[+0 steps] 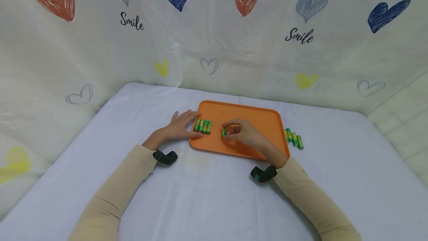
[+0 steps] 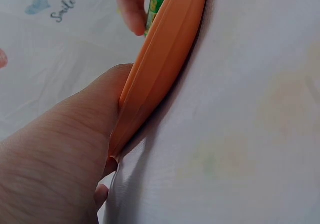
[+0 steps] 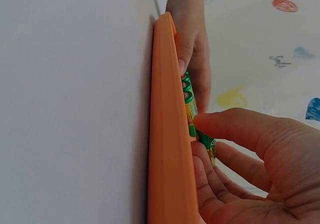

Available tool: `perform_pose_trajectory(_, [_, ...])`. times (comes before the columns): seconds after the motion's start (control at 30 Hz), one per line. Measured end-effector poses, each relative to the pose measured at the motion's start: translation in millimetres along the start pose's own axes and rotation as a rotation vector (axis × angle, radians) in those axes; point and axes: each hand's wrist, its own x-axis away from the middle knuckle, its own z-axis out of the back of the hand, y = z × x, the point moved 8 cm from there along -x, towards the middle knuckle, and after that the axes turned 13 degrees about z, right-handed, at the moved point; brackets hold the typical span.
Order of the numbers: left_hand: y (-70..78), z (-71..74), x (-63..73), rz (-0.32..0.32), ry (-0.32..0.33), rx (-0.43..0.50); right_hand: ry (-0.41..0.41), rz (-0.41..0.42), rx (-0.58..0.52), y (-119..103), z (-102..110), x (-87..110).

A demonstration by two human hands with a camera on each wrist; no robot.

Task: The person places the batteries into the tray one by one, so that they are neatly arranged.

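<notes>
A row of several green-and-gold batteries (image 1: pixel 203 126) stands side by side at the left end of an orange tray (image 1: pixel 254 116). Around that row my left hand (image 1: pixel 182 125) reaches over the tray's left edge, its fingers extended past the far ends and the thumb along the near ends. My right hand (image 1: pixel 245 133) pinches a single battery (image 1: pixel 224 132) between thumb and fingers, to the right of the row and apart from it. In the right wrist view, the pinched battery (image 3: pixel 206 141) shows partly behind the fingers. The tray's raised side (image 2: pixel 160 68) hides most of the row in the left wrist view.
More loose batteries (image 1: pixel 295 138) lie on the white tablecloth (image 1: pixel 207 196) just right of the tray, partly behind its rim. A pale curtain (image 1: pixel 214 40) with printed hearts hangs behind the table. Dark devices (image 1: pixel 264 174) are worn at both wrists.
</notes>
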Motion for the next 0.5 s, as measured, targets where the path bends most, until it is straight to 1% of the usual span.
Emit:
perform_pose_trajectory(0.13, [2.4, 0.3, 1.5, 0.002, 0.000, 0.005, -0.001, 0.004, -0.017, -1.9, -3.6, -3.6])
perform_pose_trajectory(0.33, [1.7, 0.2, 0.3, -0.010, 0.011, 0.002, 0.007, -0.010, -0.037, -1.1, -7.1, -9.1])
perform_pose_trajectory(0.5, [1.0, 0.4, -0.1, 0.003, 0.003, -0.002, 0.008, -0.009, -0.034, -0.4, -9.6, -13.2])
